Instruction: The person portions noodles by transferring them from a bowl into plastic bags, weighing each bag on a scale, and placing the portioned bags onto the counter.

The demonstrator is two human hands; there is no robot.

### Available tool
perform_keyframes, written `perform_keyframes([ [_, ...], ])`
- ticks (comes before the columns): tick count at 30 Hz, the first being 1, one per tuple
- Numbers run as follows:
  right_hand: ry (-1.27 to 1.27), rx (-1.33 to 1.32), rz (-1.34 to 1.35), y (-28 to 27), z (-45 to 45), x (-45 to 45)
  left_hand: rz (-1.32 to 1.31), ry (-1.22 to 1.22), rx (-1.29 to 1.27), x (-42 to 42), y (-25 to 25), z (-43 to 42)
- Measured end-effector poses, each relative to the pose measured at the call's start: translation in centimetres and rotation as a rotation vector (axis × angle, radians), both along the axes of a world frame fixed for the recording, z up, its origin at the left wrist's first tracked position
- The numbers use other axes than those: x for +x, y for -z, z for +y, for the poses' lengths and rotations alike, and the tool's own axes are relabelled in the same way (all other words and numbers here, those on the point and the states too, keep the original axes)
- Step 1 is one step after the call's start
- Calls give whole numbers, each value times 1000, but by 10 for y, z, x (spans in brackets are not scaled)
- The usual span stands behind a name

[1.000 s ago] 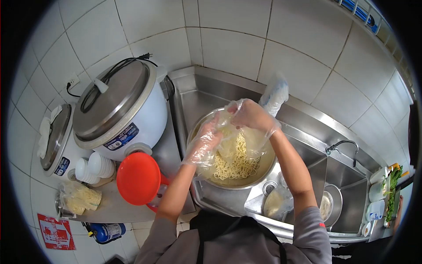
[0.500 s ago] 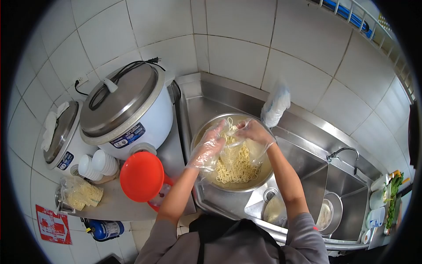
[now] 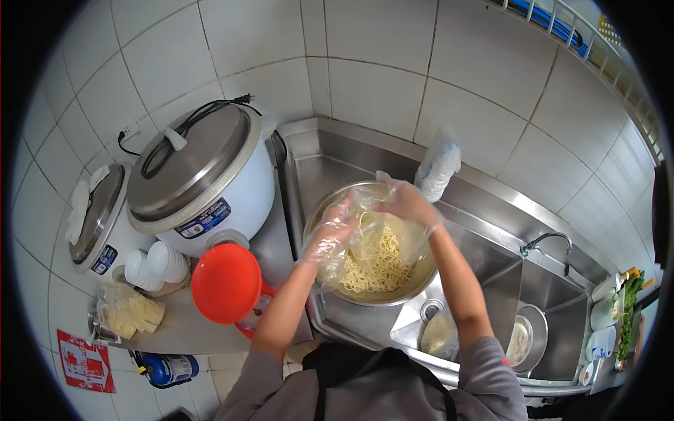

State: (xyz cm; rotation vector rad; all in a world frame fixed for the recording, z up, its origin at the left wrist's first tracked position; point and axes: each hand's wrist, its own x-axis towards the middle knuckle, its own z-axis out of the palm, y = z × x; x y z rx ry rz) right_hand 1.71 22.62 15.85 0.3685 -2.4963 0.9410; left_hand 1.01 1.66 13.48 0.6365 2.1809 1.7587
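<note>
A large metal bowl (image 3: 425,281) holds a loose heap of yellow noodles (image 3: 382,270). Both of my hands are over it in loose, clear plastic gloves. My left hand (image 3: 335,228) is at the bowl's left side, fingers bent around a few noodle strands near its fingertips; the crinkled plastic partly hides its grip. Toward the far right rim, my right hand (image 3: 406,203) has its fingers apart, and I see nothing held in it. Thin clear plastic hangs between the hands, in front of some noodles.
Left of the bowl stand a large rice cooker (image 3: 239,189), a red plastic bowl (image 3: 225,284), stacked white bowls (image 3: 167,261) and bagged noodles (image 3: 133,312). A plastic bag (image 3: 439,333) lies by the drain. Behind is a wrapped white bundle (image 3: 439,168); rightward, a faucet (image 3: 551,241) and metal basin (image 3: 539,340).
The raised noodle strands between my hands have dropped lower. My right hand has loosened from a pinch and spread its fingers; my left hand has shifted only slightly.
</note>
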Motion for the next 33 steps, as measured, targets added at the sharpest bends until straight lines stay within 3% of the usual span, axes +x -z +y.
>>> perform_keyframes([
  [2,237,-206,-130,7,-14,27,-9,-18,-56,4,-11,-1],
  [4,339,-428,-25,69,-25,45,30,-48,-74,-6,12,0],
  [6,298,-253,63,80,-63,82,30,-53,-65,-10,17,4],
  [8,373,-274,-58,100,-75,78,-31,-24,-47,-1,15,8],
  [12,275,-444,-124,72,-57,71,36,47,-217,-7,14,8],
  [13,332,-539,-291,46,-53,70,96,30,-247,-4,9,6],
  [17,242,-192,-161,-18,-32,54,183,39,-78,-14,31,3],
  [19,155,-123,-106,-32,-26,39,173,37,-199,-9,17,1],
  [22,247,197,36,-20,-15,18,192,-33,-216,-5,13,-1],
  [23,283,252,-106,-8,-13,11,187,-53,-193,-2,13,-1],
  [26,28,439,-343,47,9,-30,159,-97,-113,11,-6,-4],
  [28,-4,613,-154,14,-1,-32,182,-161,-53,11,-25,-14],
  [29,-32,631,-105,-39,-18,-12,187,-192,-28,15,-37,-22],
  [30,85,108,-127,-86,-44,19,191,-168,23,28,-69,-34],
  [31,63,-8,-113,-94,-46,14,141,-124,186,31,-82,-47],
  [32,-1,111,-113,-100,-49,6,79,-83,345,38,-89,-58],
  [33,-75,219,-123,-100,-56,0,57,-143,202,46,-104,-64],
])
